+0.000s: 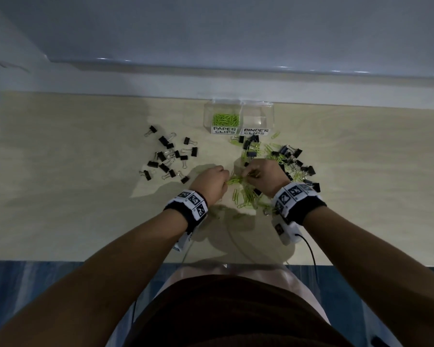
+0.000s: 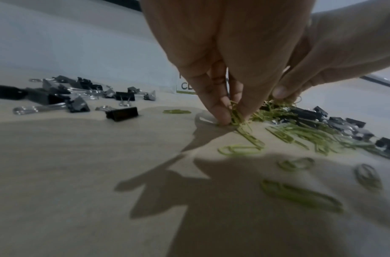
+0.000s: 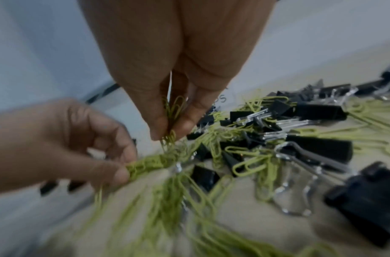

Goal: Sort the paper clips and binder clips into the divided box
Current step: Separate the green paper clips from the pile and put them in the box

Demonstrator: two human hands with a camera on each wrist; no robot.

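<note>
Left hand (image 1: pixel 209 182) and right hand (image 1: pixel 264 177) each pinch green paper clips (image 1: pixel 236 181) just in front of divided box (image 1: pixel 238 116), likely bunching handfuls. Binder clips (image 1: pixel 167 156) pre-separated left of it.

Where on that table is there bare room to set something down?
Bare wood lies left of the scattered binder clips, right of the mixed pile, and between the box and the left hand. It is crowded around the right hand.

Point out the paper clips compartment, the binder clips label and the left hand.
paper clips compartment (image 1: pixel 223 118): head view, green clips inside.
binder clips label (image 1: pixel 255 131): head view, label's middle.
left hand (image 1: pixel 209 182): head view, back of hand.
</note>
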